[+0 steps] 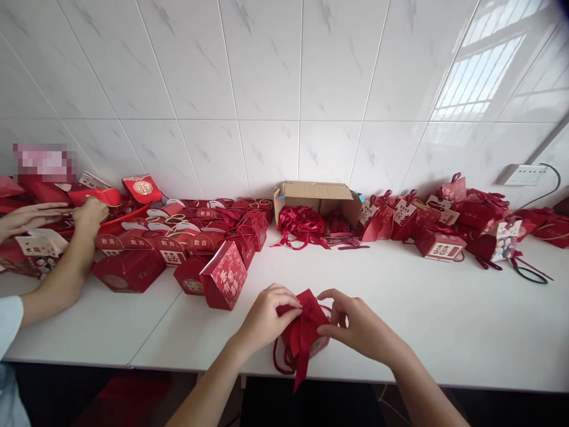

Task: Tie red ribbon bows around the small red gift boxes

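Observation:
A small red gift box (320,345) stands close to the table's front edge in front of me. A dark red ribbon (304,350) lies over its top, with one tail hanging down past the edge and a loop at the box's left side. My left hand (270,313) is closed at the top left of the box, its fingertips pinching the ribbon by the top flap. At the box's right side is my right hand (355,320), thumb and index finger apart, the thumb by the box's wall. Whether that thumb touches the box I cannot tell.
Rows of red gift boxes (224,276) stand at left on the white table (391,350). A cardboard box (317,191) with red ribbons (302,225) is at the wall. More gift boxes (440,244) stand at right. A co-worker's hands (91,213) work at far left.

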`<state>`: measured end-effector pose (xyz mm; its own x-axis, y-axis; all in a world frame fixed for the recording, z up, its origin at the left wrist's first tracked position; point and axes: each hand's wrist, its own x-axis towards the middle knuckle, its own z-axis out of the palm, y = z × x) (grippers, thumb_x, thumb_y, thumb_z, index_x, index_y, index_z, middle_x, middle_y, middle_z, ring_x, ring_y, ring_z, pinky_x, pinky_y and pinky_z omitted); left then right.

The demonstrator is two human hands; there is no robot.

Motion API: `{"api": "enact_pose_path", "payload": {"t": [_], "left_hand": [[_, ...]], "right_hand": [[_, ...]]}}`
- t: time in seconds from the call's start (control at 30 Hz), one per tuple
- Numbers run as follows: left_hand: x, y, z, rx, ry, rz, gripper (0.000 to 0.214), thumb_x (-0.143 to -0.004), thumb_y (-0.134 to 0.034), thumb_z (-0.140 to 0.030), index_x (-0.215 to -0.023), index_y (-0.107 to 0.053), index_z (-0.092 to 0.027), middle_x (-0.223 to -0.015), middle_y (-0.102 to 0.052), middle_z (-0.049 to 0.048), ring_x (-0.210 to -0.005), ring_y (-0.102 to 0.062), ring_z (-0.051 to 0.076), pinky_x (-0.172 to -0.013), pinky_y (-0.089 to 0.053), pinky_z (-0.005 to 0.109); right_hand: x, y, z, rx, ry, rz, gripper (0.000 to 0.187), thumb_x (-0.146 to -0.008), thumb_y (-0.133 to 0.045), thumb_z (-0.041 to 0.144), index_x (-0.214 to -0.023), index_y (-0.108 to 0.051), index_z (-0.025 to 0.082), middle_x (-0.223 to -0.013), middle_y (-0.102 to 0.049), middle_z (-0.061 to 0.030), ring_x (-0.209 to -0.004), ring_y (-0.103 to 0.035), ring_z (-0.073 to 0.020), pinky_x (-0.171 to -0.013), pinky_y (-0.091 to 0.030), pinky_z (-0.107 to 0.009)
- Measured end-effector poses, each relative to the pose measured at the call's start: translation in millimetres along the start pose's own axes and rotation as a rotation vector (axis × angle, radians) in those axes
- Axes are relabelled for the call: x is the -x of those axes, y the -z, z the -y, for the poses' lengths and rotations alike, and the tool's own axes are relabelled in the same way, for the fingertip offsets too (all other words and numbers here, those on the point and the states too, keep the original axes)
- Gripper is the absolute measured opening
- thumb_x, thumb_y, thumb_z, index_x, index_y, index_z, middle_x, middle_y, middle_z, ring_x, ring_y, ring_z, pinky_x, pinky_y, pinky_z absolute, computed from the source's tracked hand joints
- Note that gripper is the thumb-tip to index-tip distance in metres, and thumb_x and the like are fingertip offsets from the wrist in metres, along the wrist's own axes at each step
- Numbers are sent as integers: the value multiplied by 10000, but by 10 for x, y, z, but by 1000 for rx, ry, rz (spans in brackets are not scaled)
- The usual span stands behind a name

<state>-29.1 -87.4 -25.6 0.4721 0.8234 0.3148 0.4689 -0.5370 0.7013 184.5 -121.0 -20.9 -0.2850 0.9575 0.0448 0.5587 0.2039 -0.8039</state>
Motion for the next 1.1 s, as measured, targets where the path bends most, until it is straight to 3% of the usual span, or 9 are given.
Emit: {"api": "enact_pose_path", "payload": {"t": [0.17,0.33,0.5,0.57,0.77,0.93,1.1], "left_hand": [[-57,119,-50,-128,-54,89,98,-783,-630,-184,-782,-715,-232,-820,-711,27,-853,-615,199,-799,-481,331],[-104,209,-92,-287,-103,152,98,-756,-640,-171,-726,-705,-238,-740,-719,0,-797,-618,200,-803,-435,349],[-195,301,-121,-456,-97,224,110,-751,-616,-165,-707,-693,-230,-753,-725,-4,-821,-623,210,-799,-400,349],[-231,336,-116,-478,-89,244,113,-753,-606,-170,-699,-685,-230,-770,-725,-12,-829,-621,203,-807,-388,342],[-272,369,-83,-405,-27,265,91,-757,-591,-201,-685,-646,-212,-763,-694,-7,-808,-604,188,-820,-391,322],[-251,331,-54,-201,22,308,125,-739,-571,-176,-854,-596,-219,-796,-625,-13,-781,-570,163,-740,-428,269],[-287,333,-13,-214,-27,430,75,-722,-556,-133,-714,-541,-206,-765,-569,-10,-803,-527,166,-729,-413,262]], "right_hand": [[-199,14,90,-45,58,45,236,-865,-507,381,-977,-657,238,-877,-687,-22,-662,-582,-153,-611,-445,-272],[-322,-59,51,-143,212,53,109,-828,-531,207,-874,-629,195,-775,-647,0,-657,-552,-132,-598,-443,-242],[-210,-34,37,94,440,112,406,-863,-397,75,-1119,-650,263,-913,-594,-41,-769,-564,-143,-707,-476,-273],[-194,-51,-3,186,471,135,430,-869,-394,69,-1142,-661,266,-927,-567,-64,-798,-563,-163,-709,-488,-291],[-214,-132,-128,179,486,138,345,-899,-454,138,-1123,-682,267,-973,-559,-82,-852,-573,-190,-725,-516,-318],[-225,-149,-159,168,507,126,357,-900,-452,112,-1114,-684,278,-958,-533,-74,-847,-560,-175,-725,-510,-305],[-257,-185,-216,185,524,124,364,-897,-458,105,-1106,-690,294,-933,-497,-69,-826,-546,-172,-697,-505,-299]]}}
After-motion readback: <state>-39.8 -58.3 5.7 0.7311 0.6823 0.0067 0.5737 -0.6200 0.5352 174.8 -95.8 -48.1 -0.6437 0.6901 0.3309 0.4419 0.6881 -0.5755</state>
